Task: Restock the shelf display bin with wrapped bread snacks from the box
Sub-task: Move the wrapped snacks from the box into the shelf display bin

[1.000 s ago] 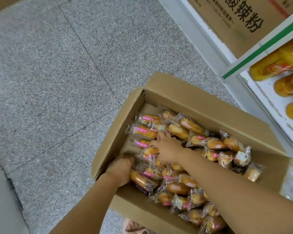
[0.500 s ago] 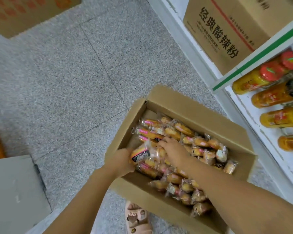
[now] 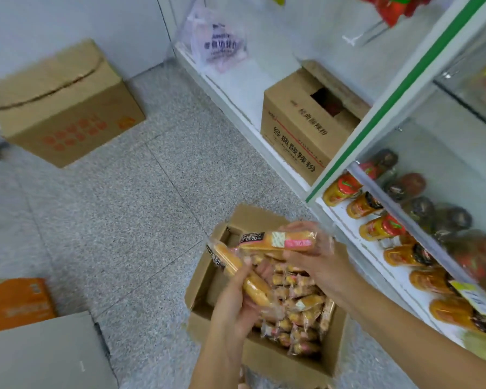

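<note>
Head view: wrapped bread snacks (image 3: 278, 240) are gripped by the left hand (image 3: 233, 310) and right hand (image 3: 320, 266), close together just above the stocked box (image 3: 278, 359), so pick-up is judged done and carrying to the unseen display bin is called for.

We stand on a speckled grey tiled floor (image 3: 141, 220); a plain white wall (image 3: 68, 23) rises ahead, and a white shelving unit with a green edge strip (image 3: 401, 88) lines our right.

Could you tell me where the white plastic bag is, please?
Head view, upper middle: plastic bag at the far end of the bottom shelf, beyond the printed carton.
</note>
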